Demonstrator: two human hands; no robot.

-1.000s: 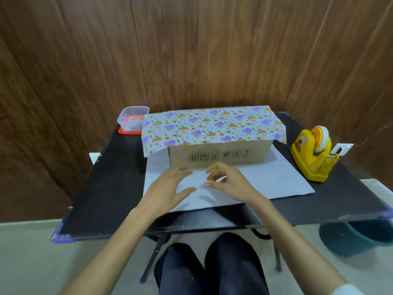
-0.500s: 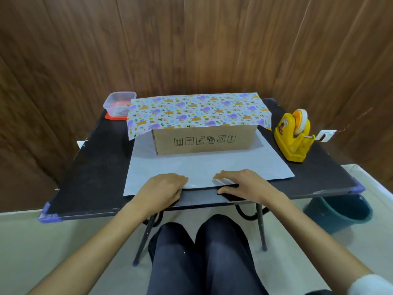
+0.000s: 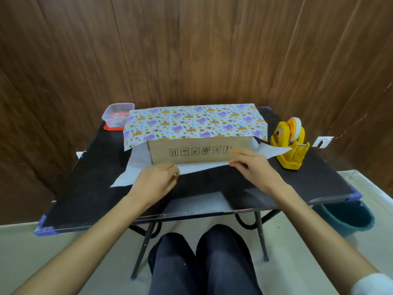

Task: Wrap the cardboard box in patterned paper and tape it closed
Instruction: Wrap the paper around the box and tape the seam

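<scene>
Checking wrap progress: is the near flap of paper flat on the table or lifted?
Lifted. Both hands, left and right, pinch the near edge of the paper, raising it toward the cardboard box front.

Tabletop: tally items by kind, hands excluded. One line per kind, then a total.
Cardboard box: 1
Patterned wrapping paper sheet: 1
Yellow tape dispenser: 1
Clear plastic container on a red lid: 1
Total: 4
</scene>
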